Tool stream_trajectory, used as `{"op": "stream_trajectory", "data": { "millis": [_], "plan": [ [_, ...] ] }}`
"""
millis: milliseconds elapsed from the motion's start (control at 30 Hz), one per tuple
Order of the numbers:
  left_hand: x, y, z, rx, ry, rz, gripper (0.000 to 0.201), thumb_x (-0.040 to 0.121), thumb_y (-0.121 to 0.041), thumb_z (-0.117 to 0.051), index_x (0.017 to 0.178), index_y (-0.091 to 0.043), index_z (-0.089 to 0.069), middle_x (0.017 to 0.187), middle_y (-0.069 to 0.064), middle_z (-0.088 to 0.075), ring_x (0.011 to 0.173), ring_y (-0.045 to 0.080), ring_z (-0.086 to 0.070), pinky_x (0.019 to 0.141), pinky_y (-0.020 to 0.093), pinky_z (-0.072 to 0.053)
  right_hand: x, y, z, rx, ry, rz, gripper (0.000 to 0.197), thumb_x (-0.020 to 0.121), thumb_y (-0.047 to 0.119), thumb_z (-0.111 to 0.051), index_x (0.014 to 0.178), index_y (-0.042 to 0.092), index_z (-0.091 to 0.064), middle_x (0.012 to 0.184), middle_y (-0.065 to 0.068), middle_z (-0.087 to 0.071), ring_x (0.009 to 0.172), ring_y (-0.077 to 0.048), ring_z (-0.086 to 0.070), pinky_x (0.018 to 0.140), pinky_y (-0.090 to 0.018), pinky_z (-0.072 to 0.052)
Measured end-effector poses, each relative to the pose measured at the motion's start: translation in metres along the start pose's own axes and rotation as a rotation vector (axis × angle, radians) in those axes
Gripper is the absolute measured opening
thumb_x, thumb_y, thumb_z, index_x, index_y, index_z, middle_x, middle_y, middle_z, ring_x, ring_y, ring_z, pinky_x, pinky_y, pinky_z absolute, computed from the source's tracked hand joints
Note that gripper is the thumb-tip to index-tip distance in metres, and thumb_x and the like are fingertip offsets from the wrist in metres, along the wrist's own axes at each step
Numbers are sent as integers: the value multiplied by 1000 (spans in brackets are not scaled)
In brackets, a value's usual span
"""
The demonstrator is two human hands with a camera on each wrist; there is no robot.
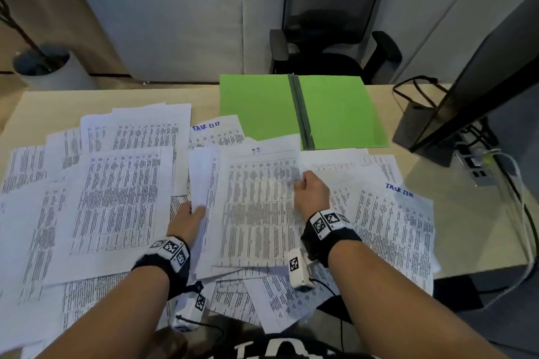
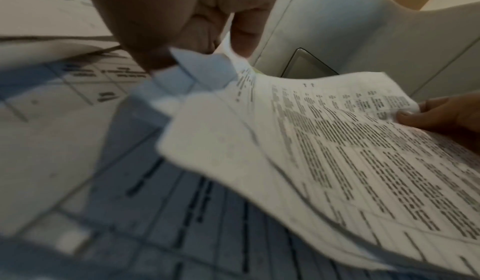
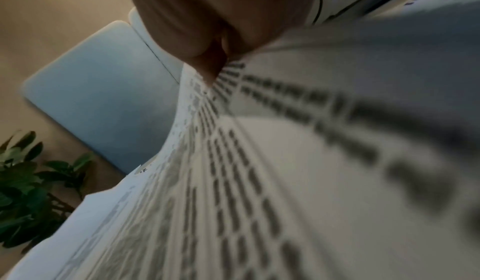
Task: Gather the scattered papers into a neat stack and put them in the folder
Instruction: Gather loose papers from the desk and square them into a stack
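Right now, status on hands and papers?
Both hands, left hand and right hand, hold one sheaf. Most papers lie scattered. Green folder open, unobstructed.

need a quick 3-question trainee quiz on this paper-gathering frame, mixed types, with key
1. True or false: the green folder lies open on the desk.
2. Which hand pinches the right edge of the held sheets? A) left hand B) right hand
3. Fill in: blue handwriting on the sheet at far right reads "TASK ____".

Key
1. True; it is spread flat, with no papers inside.
2. B; the right hand pinches that edge, the left hand grips the left.
3. LIST
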State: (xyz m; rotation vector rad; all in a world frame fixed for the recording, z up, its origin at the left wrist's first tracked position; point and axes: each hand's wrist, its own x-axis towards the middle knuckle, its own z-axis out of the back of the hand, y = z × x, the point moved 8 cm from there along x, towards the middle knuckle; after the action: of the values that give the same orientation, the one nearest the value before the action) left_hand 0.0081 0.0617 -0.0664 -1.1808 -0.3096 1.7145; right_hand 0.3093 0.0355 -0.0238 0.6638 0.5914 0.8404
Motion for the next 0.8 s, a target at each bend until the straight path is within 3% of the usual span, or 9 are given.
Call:
{"op": "stream_trajectory", "data": {
  "millis": [100,200,300,367,433,500,567,700,800],
  "plan": [
    [-6,-12,-1,67,-52,-109,60,84,-30,-70,135,-11,-44,129,8,-57,113,29,-56,98,40,-44,-2,-1,-12,55,135,15,23,96,13,-49,116,12,-61,108,-6,-64,95,-20,-58,84,-26,-44],
    [-7,-27,2,69,-101,-183,55,85,-14,-66,134,-10,-42,116,6,-57,99,24,-54,90,37,-46,8,-28,15,-29,52,-58,43,94,14,-54,137,17,-48,137,-5,-48,115,-20,-52,104,-31,-39],
    [-3,-37,8,78,-148,-202,24,87,-6,-60,107,-14,-49,88,2,-48,87,21,-46,71,30,-39,14,-84,60,-383,-30,-278,53,93,26,-53,143,25,-37,150,-8,-32,134,-31,-36,110,-51,-33],
    [1,-29,10,71,-154,-158,21,87,-4,-58,89,-20,-44,78,0,-44,86,22,-45,68,29,-37,9,-123,80,-502,0,-449,58,93,35,-47,146,31,-25,158,-4,-14,142,-34,-17,112,-59,-22],
    [1,-11,12,54,-125,-74,27,89,-8,-58,113,-14,-49,101,11,-55,99,30,-52,84,37,-43,3,-146,82,-489,55,-542,61,94,38,-41,148,35,-15,160,1,0,145,-36,-4,112,-63,-16],
    [-1,2,11,70,-94,-7,56,90,-12,-59,141,-11,-34,134,15,-48,121,36,-47,103,46,-39,2,-144,72,-521,93,-466,59,95,36,-37,149,36,-13,160,3,3,146,-33,-2,113,-61,-18],
    [-1,8,11,75,-85,34,66,92,-13,-59,148,-11,-23,147,16,-37,132,37,-38,111,47,-31,2,-123,52,-536,134,-285,59,96,26,-37,150,34,-14,161,6,1,148,-28,-4,114,-56,-18],
    [-3,1,11,70,-60,34,64,92,-10,-58,147,-6,-25,147,18,-37,133,37,-38,110,46,-30,-9,-70,1,-268,240,63,73,81,-14,-38,143,24,-40,161,3,-12,147,-19,-16,117,-34,-19],
    [-4,0,11,77,-59,34,64,93,-9,-57,147,-5,-24,148,19,-36,133,37,-37,110,45,-29,-3,-58,6,-85,182,66,67,79,-21,-41,132,20,-54,157,2,-23,145,-19,-22,115,-30,-25]
  ]
}}
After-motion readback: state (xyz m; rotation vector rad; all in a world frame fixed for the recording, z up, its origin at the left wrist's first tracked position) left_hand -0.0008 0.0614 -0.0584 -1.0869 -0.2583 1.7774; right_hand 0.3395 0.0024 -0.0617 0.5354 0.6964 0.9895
